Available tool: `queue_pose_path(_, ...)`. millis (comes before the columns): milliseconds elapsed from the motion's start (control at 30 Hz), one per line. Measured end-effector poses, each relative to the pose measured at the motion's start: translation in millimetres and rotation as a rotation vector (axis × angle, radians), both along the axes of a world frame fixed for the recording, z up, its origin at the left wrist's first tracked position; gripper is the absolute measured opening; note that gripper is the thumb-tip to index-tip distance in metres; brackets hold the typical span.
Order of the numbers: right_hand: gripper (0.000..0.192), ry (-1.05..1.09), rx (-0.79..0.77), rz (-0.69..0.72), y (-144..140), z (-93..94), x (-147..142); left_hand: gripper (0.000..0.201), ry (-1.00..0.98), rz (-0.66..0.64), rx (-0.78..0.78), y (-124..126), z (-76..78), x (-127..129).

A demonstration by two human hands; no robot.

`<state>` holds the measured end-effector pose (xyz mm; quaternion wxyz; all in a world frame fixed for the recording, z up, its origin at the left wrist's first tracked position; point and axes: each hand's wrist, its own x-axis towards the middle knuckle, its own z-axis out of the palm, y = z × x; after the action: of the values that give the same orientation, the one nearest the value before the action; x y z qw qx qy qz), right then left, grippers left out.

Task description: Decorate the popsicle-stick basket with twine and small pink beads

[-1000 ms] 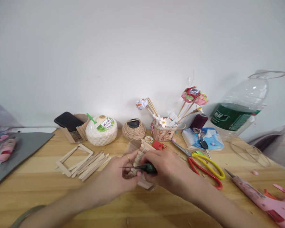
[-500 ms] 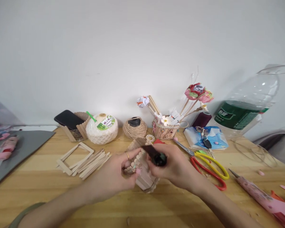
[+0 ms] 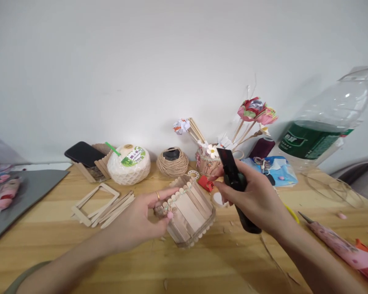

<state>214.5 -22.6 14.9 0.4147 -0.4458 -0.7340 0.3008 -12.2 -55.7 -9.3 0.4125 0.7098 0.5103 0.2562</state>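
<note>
Stick basket (image 3: 190, 216) at frame centre on worktop (image 3: 202, 261), walls assembled, bead trim partly along rim; left hand (image 3: 141, 218) gripping its near edge; right hand (image 3: 257, 200) closed round dark-handled tool (image 3: 237, 188), lifted clear.

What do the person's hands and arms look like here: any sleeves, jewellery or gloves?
Both hands are bare, with no gloves. The left hand wears a thin gold-coloured ring on one finger, and an olive-green sleeve edge shows at the frame's lower left. The right hand and its forearm show no ring, watch or sleeve.
</note>
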Motion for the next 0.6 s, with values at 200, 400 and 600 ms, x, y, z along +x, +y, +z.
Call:
queue_pose_path(200, 0.01, -0.021, -0.077, 0.0, -3.1, 2.3, 3.3, 0.046, 0.006, -0.013, 0.002, 0.5, -1.9, -1.4)
queue_pose_path(400, 0.023, -0.289, 0.085, -0.02, -9.6, -9.3, 6.8, 0.037, -0.002, -0.007, 0.024, 1.7, -5.6, -3.9)
queue_pose_path(600, 0.02, -0.405, 0.134, 0.048, -19.7, -8.2, 10.2, 0.028, -0.006, -0.109, 0.093, 3.5, -3.1, -5.8)
